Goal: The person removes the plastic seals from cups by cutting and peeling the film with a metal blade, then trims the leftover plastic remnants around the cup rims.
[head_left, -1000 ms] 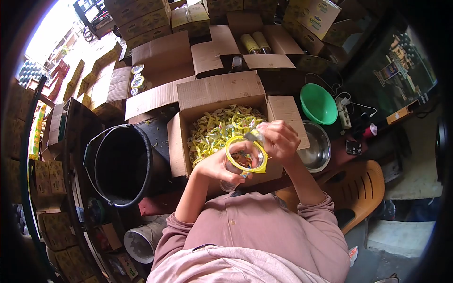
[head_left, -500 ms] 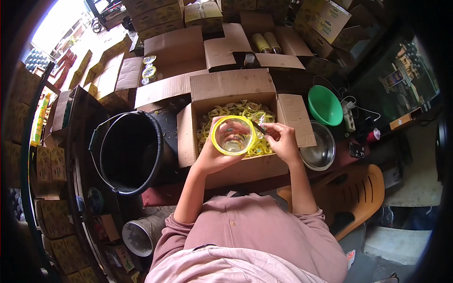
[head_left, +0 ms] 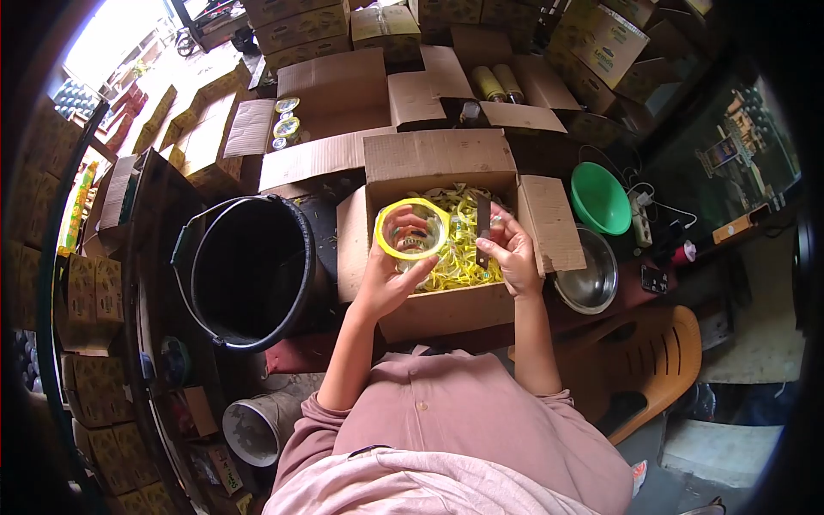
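Observation:
A clear plastic tub with a yellow rim (head_left: 412,203) is in my left hand (head_left: 389,276), its round end facing me. My fingers are wrapped around its side, and some show through the clear wall. In my right hand (head_left: 513,255) is a thin dark flat blade (head_left: 483,221), held upright between thumb and fingers just right of the tub and apart from it. Both hands are over an open cardboard box (head_left: 442,154). Inside it lies a heap of yellow plastic strips (head_left: 463,270).
A black bucket (head_left: 311,257) stands left of the box. To the right are a green bowl (head_left: 601,199), a metal bowl (head_left: 592,270) and a power strip (head_left: 639,215). Behind, another open carton (head_left: 335,81) holds several tubs. An orange chair (head_left: 661,369) is at right.
My right hand has drawn the blade away from the tub's rim and turned it upright. My left hand has tilted the tub and shifted it slightly left. The view has shifted a little.

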Available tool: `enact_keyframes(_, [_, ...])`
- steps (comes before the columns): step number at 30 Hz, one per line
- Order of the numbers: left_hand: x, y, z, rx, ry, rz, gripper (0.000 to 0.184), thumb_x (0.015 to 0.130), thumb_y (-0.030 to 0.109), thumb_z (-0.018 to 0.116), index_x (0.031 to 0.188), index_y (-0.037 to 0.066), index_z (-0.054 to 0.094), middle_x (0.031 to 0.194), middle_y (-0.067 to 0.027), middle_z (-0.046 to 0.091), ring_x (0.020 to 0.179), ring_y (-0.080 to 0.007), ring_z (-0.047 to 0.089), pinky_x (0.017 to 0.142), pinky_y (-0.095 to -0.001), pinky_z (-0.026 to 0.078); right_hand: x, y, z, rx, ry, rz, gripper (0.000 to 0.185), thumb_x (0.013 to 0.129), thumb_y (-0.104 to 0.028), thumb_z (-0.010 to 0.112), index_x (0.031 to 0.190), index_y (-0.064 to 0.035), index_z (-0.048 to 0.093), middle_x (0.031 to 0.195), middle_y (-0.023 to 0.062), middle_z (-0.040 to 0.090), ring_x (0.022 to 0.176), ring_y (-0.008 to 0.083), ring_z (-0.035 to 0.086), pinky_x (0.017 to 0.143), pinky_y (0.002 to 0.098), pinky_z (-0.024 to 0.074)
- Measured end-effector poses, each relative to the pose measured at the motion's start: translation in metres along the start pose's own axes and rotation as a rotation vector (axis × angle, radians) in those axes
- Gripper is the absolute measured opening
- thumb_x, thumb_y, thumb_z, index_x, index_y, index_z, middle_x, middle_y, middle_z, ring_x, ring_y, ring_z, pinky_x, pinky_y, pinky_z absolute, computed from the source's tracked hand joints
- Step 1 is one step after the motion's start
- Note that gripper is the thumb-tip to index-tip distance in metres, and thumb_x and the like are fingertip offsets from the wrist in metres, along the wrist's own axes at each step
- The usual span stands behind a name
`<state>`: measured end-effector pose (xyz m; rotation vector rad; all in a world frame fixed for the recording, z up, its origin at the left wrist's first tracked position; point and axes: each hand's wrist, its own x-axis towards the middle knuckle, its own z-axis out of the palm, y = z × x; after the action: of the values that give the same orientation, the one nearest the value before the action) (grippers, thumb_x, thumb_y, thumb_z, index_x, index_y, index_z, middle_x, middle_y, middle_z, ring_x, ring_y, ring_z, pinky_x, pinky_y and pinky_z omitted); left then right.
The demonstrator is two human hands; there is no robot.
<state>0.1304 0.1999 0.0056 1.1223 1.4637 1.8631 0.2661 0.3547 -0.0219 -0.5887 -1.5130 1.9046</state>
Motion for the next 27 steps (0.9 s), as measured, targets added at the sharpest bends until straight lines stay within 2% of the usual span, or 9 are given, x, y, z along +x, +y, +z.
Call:
enact_keyframes(3, [0.006, 0.002, -0.001, 0.034, -0.033, 0.09, 0.054, 0.071, 0.001, 0.066, 0.119, 0.003, 0.041, 0.107, -0.0069, 0.049, 0.1, -0.0164, 0.052, 0.088, -0.0305, 0.043, -0.001, -0.007, 0.005, 0.189, -0.107, 0.048, 0.065, 0.072, 0.01, 0.06, 0.131, -0.0041, 0.035, 0.081, 0.001, 0.057, 0.075, 0.0074, 0.055, 0.073, 0.0212, 0.0457])
enact_keyframes(6, [0.01, -0.01, -0.006, -0.451, -0.031, -0.256, 0.053, 0.073, 0.001, 0.062, 0.121, 0.003, 0.04, 0.112, -0.0101, 0.052, 0.097, -0.0175, 0.056, 0.084, -0.0307, 0.046, 0.001, -0.012, 0.011, 0.356, -0.138, 0.174, 0.058, 0.073, 0.009, 0.06, 0.126, -0.0044, 0.039, 0.079, 0.0009, 0.056, 0.074, 0.0075, 0.055, 0.073, 0.0216, 0.0457])
enact_keyframes(7, [0.012, -0.02, -0.007, -0.644, -0.032, -0.31, 0.051, 0.075, 0.003, 0.06, 0.122, 0.003, 0.039, 0.119, -0.0141, 0.051, 0.097, -0.0194, 0.058, 0.081, -0.0311, 0.048, 0.002, -0.008, 0.01, 0.378, -0.137, 0.196, 0.055, 0.073, 0.009, 0.06, 0.123, -0.0045, 0.041, 0.079, 0.0008, 0.056, 0.074, 0.0076, 0.055, 0.073, 0.0215, 0.0456])
enact_keyframes(8, [0.013, -0.024, -0.007, -0.652, -0.063, -0.323, 0.052, 0.074, 0.006, 0.061, 0.122, 0.004, 0.04, 0.12, -0.0152, 0.051, 0.096, -0.0188, 0.057, 0.081, -0.0317, 0.048, 0.004, -0.003, 0.009, 0.4, -0.137, 0.217, 0.052, 0.073, 0.009, 0.06, 0.121, -0.0046, 0.043, 0.08, 0.0008, 0.056, 0.074, 0.0077, 0.054, 0.073, 0.0214, 0.0456])
enact_keyframes(9, [0.014, -0.027, -0.007, -0.66, -0.095, -0.337, 0.053, 0.074, 0.009, 0.061, 0.123, 0.006, 0.041, 0.121, -0.0163, 0.05, 0.095, -0.0183, 0.056, 0.08, -0.0323, 0.048, 0.005, 0.002, 0.008, 0.437, -0.177, 0.211, 0.041, 0.075, 0.008, 0.059, 0.112, -0.0044, 0.05, 0.084, 0.0018, 0.058, 0.079, 0.0081, 0.056, 0.076, 0.0218, 0.046])
enact_keyframes(15, [0.012, -0.036, -0.004, -0.729, -0.145, -0.36, 0.052, 0.075, 0.014, 0.06, 0.123, 0.008, 0.043, 0.127, -0.0163, 0.045, 0.091, -0.0166, 0.054, 0.079, -0.0334, 0.048, 0.006, 0.002, 0.013, 0.495, -0.224, 0.286, 0.037, 0.075, 0.006, 0.058, 0.111, -0.0039, 0.054, 0.092, 0.003, 0.059, 0.085, 0.0099, 0.057, 0.077, 0.0221, 0.0465])
enact_keyframes(20, [0.013, -0.036, -0.006, -0.67, -0.164, -0.361, 0.053, 0.074, 0.011, 0.059, 0.124, 0.003, 0.042, 0.126, -0.0154, 0.046, 0.094, -0.0185, 0.057, 0.081, -0.0332, 0.048, 0.009, 0.022, 0.005, 0.506, -0.177, 0.286, 0.05, 0.075, 0.008, 0.058, 0.122, -0.0021, 0.044, 0.092, 0.0038, 0.059, 0.084, 0.0101, 0.057, 0.077, 0.0215, 0.0471])
enact_keyframes(24, [0.012, -0.04, -0.006, -0.609, -0.187, -0.449, 0.054, 0.074, 0.008, 0.06, 0.124, 0.001, 0.041, 0.125, -0.0139, 0.048, 0.094, -0.0186, 0.058, 0.082, -0.0335, 0.048, 0.003, 0.0, 0.02, 0.402, -0.129, 0.245, 0.06, 0.073, 0.009, 0.06, 0.128, 0.0004, 0.035, 0.088, 0.0049, 0.059, 0.081, 0.0097, 0.058, 0.076, 0.0219, 0.047])
enact_keyframes(27, [0.011, -0.042, -0.008, -0.638, -0.202, -0.458, 0.055, 0.074, 0.007, 0.06, 0.125, 0.001, 0.04, 0.124, -0.0138, 0.049, 0.095, -0.0186, 0.058, 0.083, -0.0336, 0.048, 0.005, 0.012, 0.016, 0.145, -0.036, 0.06, 0.063, 0.073, 0.008, 0.061, 0.129, 0.0008, 0.034, 0.085, 0.0058, 0.06, 0.075, 0.0097, 0.058, 0.071, 0.0223, 0.0476])
